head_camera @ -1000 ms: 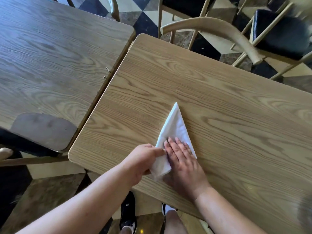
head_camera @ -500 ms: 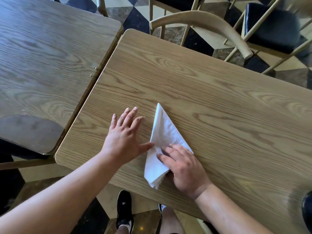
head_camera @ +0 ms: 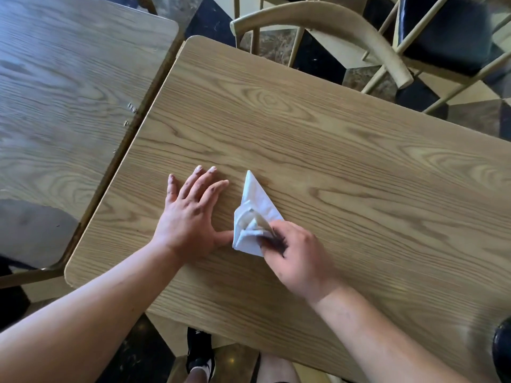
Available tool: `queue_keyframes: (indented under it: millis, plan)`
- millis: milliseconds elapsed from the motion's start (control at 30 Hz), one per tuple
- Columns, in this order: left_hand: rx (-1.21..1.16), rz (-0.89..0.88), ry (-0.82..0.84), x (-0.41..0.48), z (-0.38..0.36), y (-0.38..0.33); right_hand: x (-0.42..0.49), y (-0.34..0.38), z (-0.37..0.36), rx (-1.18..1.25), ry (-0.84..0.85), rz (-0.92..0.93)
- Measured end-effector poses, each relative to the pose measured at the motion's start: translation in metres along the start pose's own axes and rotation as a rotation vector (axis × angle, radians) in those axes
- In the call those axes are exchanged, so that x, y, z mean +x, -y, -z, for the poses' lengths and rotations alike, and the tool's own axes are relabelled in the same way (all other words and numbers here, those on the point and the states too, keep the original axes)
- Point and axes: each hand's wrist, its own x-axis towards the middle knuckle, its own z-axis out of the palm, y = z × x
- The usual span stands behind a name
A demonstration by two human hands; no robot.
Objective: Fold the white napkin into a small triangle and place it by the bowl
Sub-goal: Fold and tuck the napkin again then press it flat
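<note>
A second table (head_camera: 69, 92) butts against mine on the left. My left hand (head_camera: 190, 217) lies flat on the table (head_camera: 331, 150), fingers spread, thumb touching the white napkin (head_camera: 255, 205). My right hand (head_camera: 293, 250) pinches its near corner, lifting layers. A chair (head_camera: 331, 26) stands beyond; something dark (head_camera: 503, 349) sits far right.

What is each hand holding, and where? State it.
The right hand pinches the folded white paper napkin at its wide near end. The left hand lies flat on the wooden table, holding nothing.
</note>
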Motion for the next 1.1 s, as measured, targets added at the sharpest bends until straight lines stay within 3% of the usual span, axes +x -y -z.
queue_keyframes:
  millis: [233, 567, 667, 833, 1100]
  plan:
    - [0.031, -0.002, -0.033, 0.013, -0.004, 0.0, 0.052, -0.006, 0.017, 0.128, 0.178, -0.273]
    - [0.046, -0.002, -0.055, 0.013, -0.004, -0.002, 0.08, -0.008, 0.022, 0.136, 0.291, -0.361]
    - [0.059, -0.013, -0.068, 0.013, -0.007, -0.001, 0.085, -0.006, 0.023, 0.073, 0.264, -0.344]
    - [0.068, -0.012, -0.053, 0.013, -0.007, -0.001, 0.093, -0.001, 0.019, -0.239, 0.181, -0.24]
    - [0.027, -0.006, -0.072, 0.013, -0.002, -0.005, 0.083, -0.003, -0.008, -0.45, -0.013, -0.082]
